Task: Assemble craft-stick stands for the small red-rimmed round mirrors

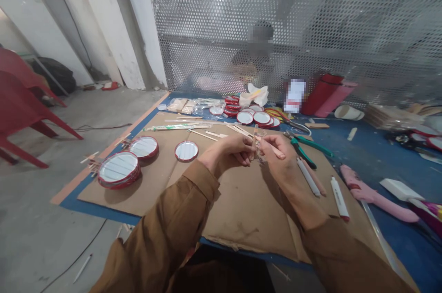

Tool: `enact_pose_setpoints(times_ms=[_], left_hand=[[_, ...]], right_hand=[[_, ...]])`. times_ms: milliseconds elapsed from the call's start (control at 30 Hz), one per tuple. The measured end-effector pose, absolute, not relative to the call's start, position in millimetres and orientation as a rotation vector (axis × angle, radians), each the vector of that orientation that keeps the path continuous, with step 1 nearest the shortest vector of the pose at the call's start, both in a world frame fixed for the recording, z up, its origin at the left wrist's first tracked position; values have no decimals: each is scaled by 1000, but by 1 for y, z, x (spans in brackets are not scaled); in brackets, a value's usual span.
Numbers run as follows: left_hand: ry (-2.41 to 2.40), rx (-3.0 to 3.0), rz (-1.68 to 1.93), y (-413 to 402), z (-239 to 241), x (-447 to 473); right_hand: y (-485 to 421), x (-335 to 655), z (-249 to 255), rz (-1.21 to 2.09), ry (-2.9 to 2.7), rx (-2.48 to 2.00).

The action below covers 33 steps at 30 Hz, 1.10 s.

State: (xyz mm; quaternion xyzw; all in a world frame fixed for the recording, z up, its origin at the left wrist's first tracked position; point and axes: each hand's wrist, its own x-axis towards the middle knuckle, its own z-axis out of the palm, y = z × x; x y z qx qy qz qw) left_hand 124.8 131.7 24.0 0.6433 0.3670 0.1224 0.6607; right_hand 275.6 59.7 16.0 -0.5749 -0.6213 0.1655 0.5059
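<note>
My left hand (232, 150) and my right hand (278, 157) meet above a sheet of brown cardboard (241, 205). Both are closed in a pinch on thin wooden sticks (256, 138) held upright between them. One stick (274, 149) lies across my right fingers. A small round red-rimmed mirror (186, 150) lies on the cardboard just left of my left hand. Two larger round mirrors (119, 169) (143, 146) lie further left. Brown sleeves cover both my arms.
Green-handled pliers (305, 148), white glue sticks (338, 198) and a pink glue gun (373, 194) lie to the right on the blue table (386, 155). Several red-rimmed mirrors (257, 118) and loose sticks (193, 126) sit at the back. Another person sits behind a perforated metal screen (311, 21). Red chairs (24, 113) stand left.
</note>
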Motion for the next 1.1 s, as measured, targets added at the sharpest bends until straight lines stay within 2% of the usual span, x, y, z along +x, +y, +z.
enact_pose_setpoints(times_ms=[1100], left_hand=[[819, 1484, 249, 134, 22, 124]], right_hand=[[56, 273, 21, 354, -1489, -1408]])
